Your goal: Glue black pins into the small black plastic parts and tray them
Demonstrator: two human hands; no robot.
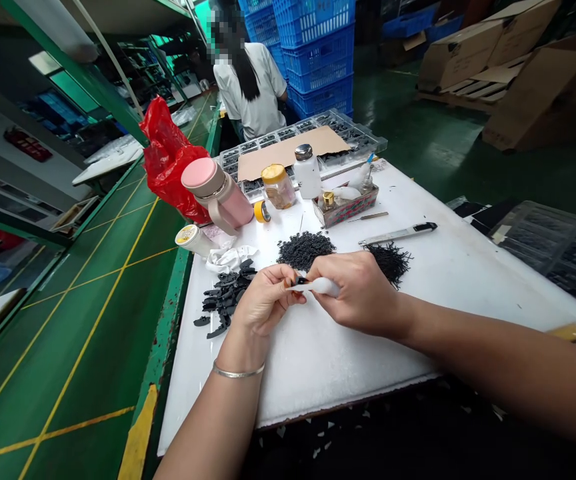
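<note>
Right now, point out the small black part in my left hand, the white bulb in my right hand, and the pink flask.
Small black part [300,281]: head view, on its visible middle.
White bulb [325,287]: head view, on its rounded body.
Pink flask [238,206]: head view, on the side of its body.

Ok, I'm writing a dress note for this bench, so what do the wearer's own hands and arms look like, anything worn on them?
The left hand and right hand are both bare, without gloves. No sleeve shows on the left forearm or right forearm. A slim, silver-coloured bangle circles the left wrist; none shows on the right.
</note>
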